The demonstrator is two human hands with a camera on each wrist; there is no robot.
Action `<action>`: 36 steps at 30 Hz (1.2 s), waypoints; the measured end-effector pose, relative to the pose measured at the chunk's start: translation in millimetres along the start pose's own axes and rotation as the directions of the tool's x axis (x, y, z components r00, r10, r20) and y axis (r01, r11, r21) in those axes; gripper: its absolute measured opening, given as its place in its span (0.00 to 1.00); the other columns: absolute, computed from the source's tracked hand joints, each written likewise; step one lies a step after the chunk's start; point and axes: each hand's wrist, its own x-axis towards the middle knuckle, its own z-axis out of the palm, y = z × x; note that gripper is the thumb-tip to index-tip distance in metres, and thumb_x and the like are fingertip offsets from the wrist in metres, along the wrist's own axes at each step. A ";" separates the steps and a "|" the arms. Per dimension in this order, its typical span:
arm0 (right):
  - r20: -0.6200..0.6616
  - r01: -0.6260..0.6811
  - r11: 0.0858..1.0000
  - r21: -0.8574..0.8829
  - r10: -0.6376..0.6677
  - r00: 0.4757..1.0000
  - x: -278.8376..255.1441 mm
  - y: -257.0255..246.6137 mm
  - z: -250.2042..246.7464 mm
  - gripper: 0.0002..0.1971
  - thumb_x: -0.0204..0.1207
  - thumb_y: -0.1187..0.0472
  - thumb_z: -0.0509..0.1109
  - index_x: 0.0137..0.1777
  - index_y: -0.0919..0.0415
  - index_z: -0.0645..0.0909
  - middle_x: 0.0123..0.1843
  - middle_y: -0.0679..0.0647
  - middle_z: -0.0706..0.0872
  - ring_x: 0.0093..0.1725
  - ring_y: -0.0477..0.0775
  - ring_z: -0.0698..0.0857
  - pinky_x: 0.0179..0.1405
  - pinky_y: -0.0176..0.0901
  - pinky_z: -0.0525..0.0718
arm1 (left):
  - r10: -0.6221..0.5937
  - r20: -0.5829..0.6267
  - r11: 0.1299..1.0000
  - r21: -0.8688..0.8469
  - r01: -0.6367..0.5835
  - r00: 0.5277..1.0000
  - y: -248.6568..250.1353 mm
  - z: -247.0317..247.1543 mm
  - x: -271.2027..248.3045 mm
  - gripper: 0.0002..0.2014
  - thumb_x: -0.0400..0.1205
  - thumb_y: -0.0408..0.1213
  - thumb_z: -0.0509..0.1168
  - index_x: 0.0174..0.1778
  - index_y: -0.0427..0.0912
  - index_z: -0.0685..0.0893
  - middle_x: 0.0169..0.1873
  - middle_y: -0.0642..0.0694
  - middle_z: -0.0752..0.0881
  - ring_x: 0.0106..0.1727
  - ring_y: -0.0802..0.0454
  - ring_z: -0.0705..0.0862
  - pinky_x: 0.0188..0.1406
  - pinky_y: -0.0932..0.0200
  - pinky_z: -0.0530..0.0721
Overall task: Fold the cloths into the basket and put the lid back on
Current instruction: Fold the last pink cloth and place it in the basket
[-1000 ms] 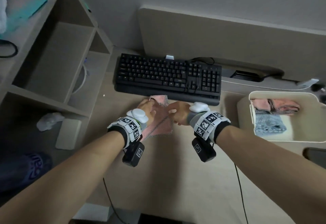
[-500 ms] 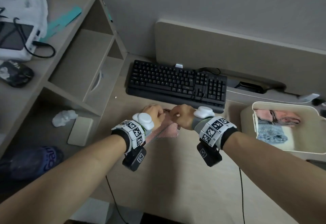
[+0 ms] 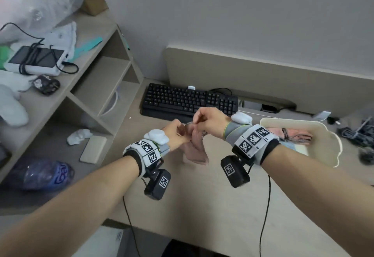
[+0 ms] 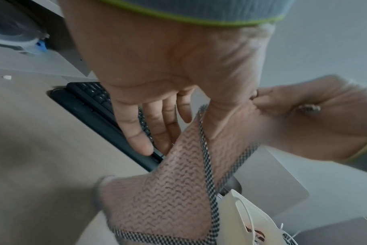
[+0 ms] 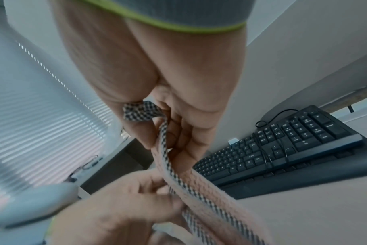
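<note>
A pink waffle-weave cloth (image 3: 195, 151) with a black-and-white checked border hangs in the air above the desk, in front of the keyboard. My left hand (image 3: 182, 133) pinches its upper edge with the thumb against the fabric (image 4: 172, 190), the other fingers fairly straight. My right hand (image 3: 197, 122) sits just above and pinches the checked edge (image 5: 140, 112) between thumb and curled fingers. A cream basket (image 3: 325, 133) stands at the right, partly behind my right wrist, and holds a folded pink cloth (image 3: 295, 135). I see no lid.
A black keyboard (image 3: 188, 101) lies behind the hands, against a beige back panel. An open shelf unit (image 3: 101, 87) fills the left, with a crumpled tissue (image 3: 78, 135) and a flat white block (image 3: 93, 151) on its lowest level. Cables lie at far right (image 3: 358, 133).
Both hands have lifted the pink cloth off the desk; it now hangs from them, the right hand higher. The head view has swung so the basket sits nearer my right wrist.
</note>
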 end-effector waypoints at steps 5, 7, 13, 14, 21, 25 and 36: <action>-0.036 0.037 0.996 0.084 -0.035 0.999 -29.9 -0.4 -19.5 0.14 0.72 0.76 0.64 0.45 0.56 0.82 0.22 0.41 0.83 0.24 0.35 0.79 0.31 0.29 0.75 | 0.013 0.004 0.995 0.101 -0.013 1.000 19.6 27.1 -19.2 0.10 0.66 0.52 0.62 0.34 0.51 0.75 0.37 0.46 0.87 0.43 0.40 0.87 0.46 0.46 0.87; -0.044 0.047 0.997 0.053 -0.045 0.998 -41.4 1.5 -27.2 0.16 0.73 0.75 0.65 0.53 0.57 0.85 0.22 0.41 0.82 0.25 0.35 0.79 0.32 0.27 0.74 | 0.027 -0.040 0.990 0.141 -0.021 0.999 24.5 34.1 -25.1 0.15 0.63 0.57 0.55 0.33 0.51 0.77 0.38 0.45 0.87 0.43 0.42 0.86 0.49 0.49 0.86; -0.012 -0.022 0.958 -0.287 0.020 1.000 -64.7 30.1 -43.8 0.18 0.76 0.68 0.65 0.63 0.58 0.87 0.59 0.51 0.88 0.61 0.52 0.85 0.59 0.35 0.77 | -0.033 -0.171 0.981 0.183 0.065 0.985 19.0 40.0 -32.4 0.04 0.78 0.34 0.61 0.46 0.44 0.79 0.40 0.44 0.83 0.41 0.46 0.77 0.46 0.54 0.78; -0.009 -0.047 0.935 -0.351 0.047 0.999 -67.0 37.1 -44.7 0.18 0.76 0.67 0.65 0.63 0.58 0.87 0.62 0.52 0.88 0.63 0.54 0.85 0.60 0.36 0.78 | -0.009 -0.166 0.975 0.220 0.046 0.986 12.1 39.9 -32.1 0.06 0.76 0.36 0.59 0.46 0.45 0.78 0.40 0.44 0.84 0.40 0.46 0.78 0.45 0.53 0.79; -0.097 -0.157 0.894 -0.420 0.128 0.987 -58.7 78.1 -60.6 0.10 0.74 0.60 0.66 0.42 0.42 0.84 0.50 0.47 0.88 0.53 0.55 0.87 0.57 0.48 0.85 | 0.102 -0.217 0.955 0.294 -0.035 0.971 13.5 23.6 -39.0 0.07 0.81 0.35 0.61 0.37 0.44 0.74 0.37 0.44 0.81 0.40 0.44 0.79 0.39 0.51 0.74; -0.191 -0.117 0.957 -0.267 0.067 0.979 -56.3 74.3 -70.4 0.05 0.76 0.64 0.69 0.44 0.58 0.87 0.46 0.56 0.89 0.46 0.54 0.84 0.49 0.49 0.82 | 0.176 -0.326 0.953 0.294 -0.077 0.929 29.4 -0.8 -46.4 0.09 0.80 0.38 0.63 0.35 0.42 0.75 0.33 0.46 0.80 0.35 0.50 0.75 0.33 0.55 0.71; -0.178 -0.098 0.963 -0.252 0.053 0.983 -62.3 82.8 -59.4 0.05 0.76 0.61 0.75 0.47 0.63 0.88 0.39 0.50 0.84 0.40 0.51 0.80 0.33 0.35 0.75 | 0.272 -0.279 0.936 0.297 -0.186 0.921 21.0 3.5 -68.9 0.01 0.80 0.33 0.61 0.45 0.42 0.75 0.35 0.43 0.82 0.35 0.45 0.78 0.34 0.53 0.74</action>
